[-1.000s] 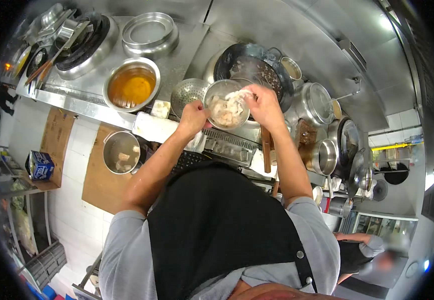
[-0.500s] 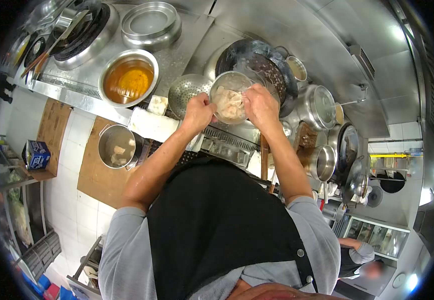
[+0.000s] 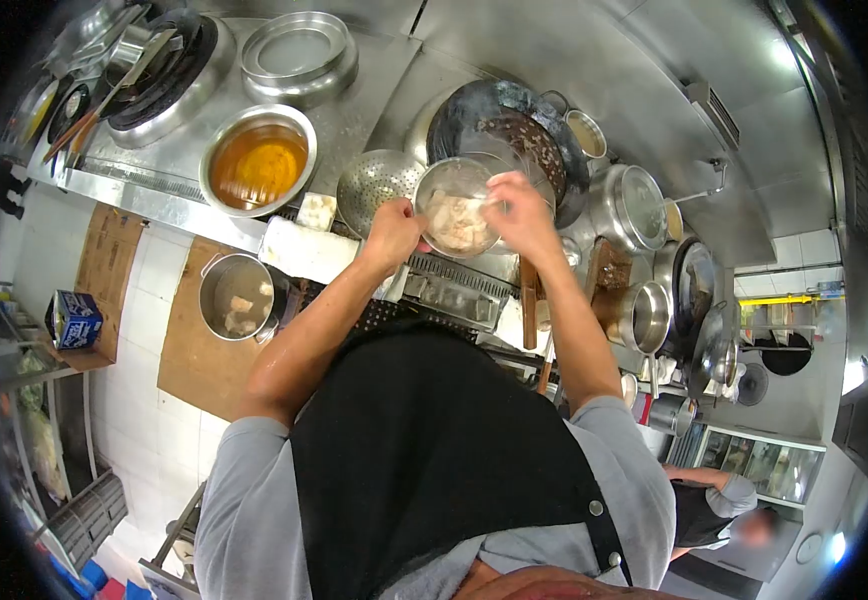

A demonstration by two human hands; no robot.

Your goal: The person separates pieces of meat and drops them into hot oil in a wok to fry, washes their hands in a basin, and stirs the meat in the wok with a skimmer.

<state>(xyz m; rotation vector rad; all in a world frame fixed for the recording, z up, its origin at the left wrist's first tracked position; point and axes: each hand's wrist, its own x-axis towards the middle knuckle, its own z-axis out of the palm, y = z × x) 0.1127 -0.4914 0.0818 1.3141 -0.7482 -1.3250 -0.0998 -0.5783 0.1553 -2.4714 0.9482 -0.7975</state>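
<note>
My left hand [image 3: 393,232] grips the left rim of a metal bowl [image 3: 436,180]. Pale, wet pieces of food [image 3: 460,220] lie in the bowl. At the bowl's right rim is my right hand [image 3: 519,212], its fingers closed together over the edge of the food; whether a piece is between them is blurred. Behind the bowl stands a dark wok [image 3: 492,98] with steam and dark bits inside. A perforated strainer [image 3: 362,188] rests just left of the bowl, beyond my left hand.
A bowl of orange liquid [image 3: 261,170] and a lidded pot [image 3: 297,62] stand on the left counter. Lower left is a pot with pieces in liquid [image 3: 239,298]. More pots [image 3: 646,316] line the right side. Another person [image 3: 706,508] stands at lower right.
The lump of food my right hand lifted one second ago is no longer raised. My right hand has shifted slightly at the bowl's rim, while my left hand keeps its hold.
</note>
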